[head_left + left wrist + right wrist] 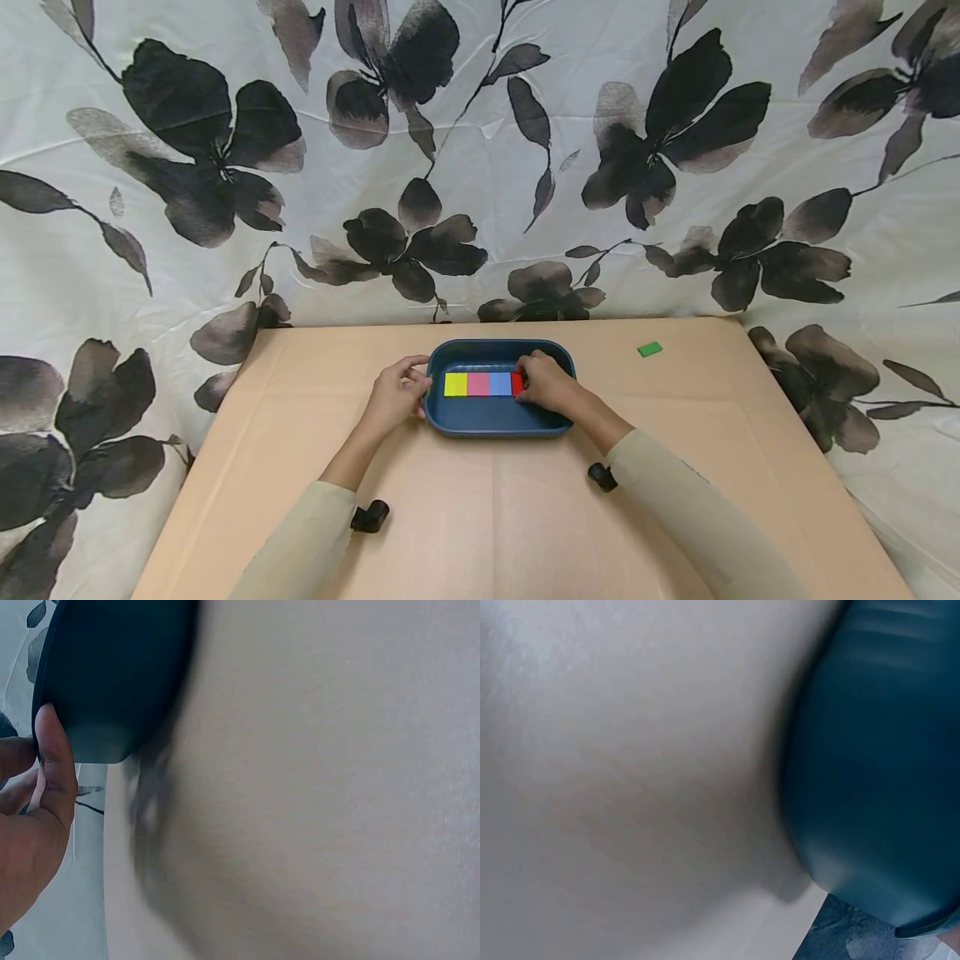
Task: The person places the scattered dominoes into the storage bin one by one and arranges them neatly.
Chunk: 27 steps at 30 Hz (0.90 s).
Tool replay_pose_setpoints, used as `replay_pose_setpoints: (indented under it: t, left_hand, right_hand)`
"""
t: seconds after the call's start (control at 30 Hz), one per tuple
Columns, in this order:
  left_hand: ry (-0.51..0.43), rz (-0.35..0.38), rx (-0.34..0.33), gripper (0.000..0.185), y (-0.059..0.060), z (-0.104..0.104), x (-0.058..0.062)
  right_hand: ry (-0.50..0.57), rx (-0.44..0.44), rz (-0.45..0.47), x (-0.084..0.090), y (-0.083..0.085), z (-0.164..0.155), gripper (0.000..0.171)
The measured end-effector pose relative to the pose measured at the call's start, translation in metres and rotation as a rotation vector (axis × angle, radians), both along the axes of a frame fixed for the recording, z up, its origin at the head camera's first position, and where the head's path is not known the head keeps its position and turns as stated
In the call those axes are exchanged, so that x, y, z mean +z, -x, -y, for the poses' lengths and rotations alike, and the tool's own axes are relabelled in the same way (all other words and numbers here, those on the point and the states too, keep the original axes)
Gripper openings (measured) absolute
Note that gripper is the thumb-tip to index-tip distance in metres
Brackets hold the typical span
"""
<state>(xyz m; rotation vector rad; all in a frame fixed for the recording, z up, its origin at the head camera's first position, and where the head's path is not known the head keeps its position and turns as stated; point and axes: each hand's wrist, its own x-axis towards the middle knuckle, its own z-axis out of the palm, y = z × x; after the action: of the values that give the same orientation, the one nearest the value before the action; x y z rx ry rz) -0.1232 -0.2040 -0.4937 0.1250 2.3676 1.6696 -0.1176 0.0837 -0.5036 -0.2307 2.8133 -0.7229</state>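
Note:
A blue oblong tray (498,418) stands on the table, holding a straight row of flat tiles. From left to right run a yellow tile (455,384), a pink tile (477,384), a light blue tile (500,384) and a red tile (517,383). My right hand (551,385) reaches over the tray's right side and pinches the red tile, partly covering it, against the blue one. At the left end, my left hand (393,395) grips the rim; in the left wrist view its thumb (54,754) lies along the outer wall. The tray's side (877,765) fills the right wrist view's right part.
One green tile (649,349) lies by itself on the table (465,517), right of the tray near the back edge. Behind the table hangs a white cloth (510,192) with dark flowers. Small black cameras (370,517) sit at both cuffs.

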Motion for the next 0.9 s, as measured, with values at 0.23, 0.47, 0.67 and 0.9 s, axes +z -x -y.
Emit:
replay_pose_setpoints:
  t: [0.23, 0.47, 0.67, 0.9]
  left_hand:
    - [-0.006, -0.005, 0.008, 0.042, 0.002, -0.002, -0.001]
    - [-0.005, -0.013, 0.015, 0.042, 0.004, -0.004, -0.002]
    - [-0.005, -0.023, 0.020, 0.042, 0.008, -0.006, -0.004]
    - [0.003, -0.014, 0.042, 0.042, 0.010, -0.011, -0.004]
  right_hand:
    - [-0.002, 0.008, -0.007, -0.003, 0.004, -0.002, 0.046]
    - [0.003, 0.026, -0.023, -0.004, 0.009, -0.005, 0.047]
    - [-0.003, 0.035, -0.026, -0.005, 0.014, -0.007, 0.048]
    - [-0.007, 0.031, -0.028, -0.002, 0.017, -0.010, 0.055]
